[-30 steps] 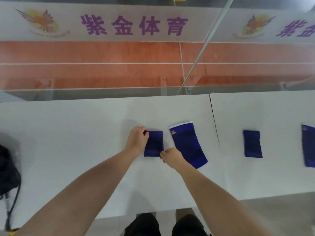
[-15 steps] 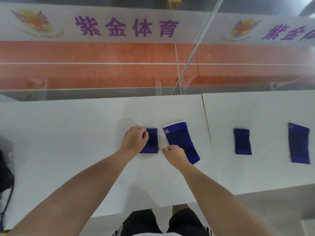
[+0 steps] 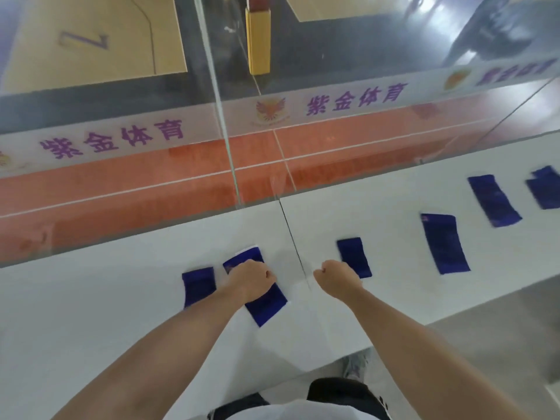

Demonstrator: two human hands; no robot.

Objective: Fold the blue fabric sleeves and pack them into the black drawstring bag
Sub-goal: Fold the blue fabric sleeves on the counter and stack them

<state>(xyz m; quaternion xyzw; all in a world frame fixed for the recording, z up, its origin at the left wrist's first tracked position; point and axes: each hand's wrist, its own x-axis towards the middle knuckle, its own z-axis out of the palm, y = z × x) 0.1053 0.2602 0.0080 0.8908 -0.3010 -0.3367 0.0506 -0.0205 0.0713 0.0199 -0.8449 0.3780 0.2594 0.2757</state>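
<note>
My left hand [image 3: 251, 278] rests with curled fingers on an unfolded blue sleeve [image 3: 266, 307] that lies at a slant on the white table [image 3: 121, 298], and seems to grip its right edge. A folded blue sleeve [image 3: 198, 286] lies just left of that hand. My right hand [image 3: 336, 278] is a closed fist on the table beside the seam [image 3: 291, 234], its knuckles next to another folded sleeve [image 3: 354, 257]; nothing shows in it. Further right lie an unfolded sleeve [image 3: 445, 242] and two more blue sleeves [image 3: 494, 200], [image 3: 545, 187]. The black drawstring bag is out of view.
A glass barrier [image 3: 230, 165] with purple lettering runs along the table's far edge, with an orange floor behind it. The table's near edge drops to a grey floor [image 3: 485, 344] at the lower right. My legs and a shoe [image 3: 357, 363] show below.
My left hand left the folded sleeve and moved right onto the unfolded one. My right hand let go of that sleeve and moved right across the seam. The view swung right, losing the bag.
</note>
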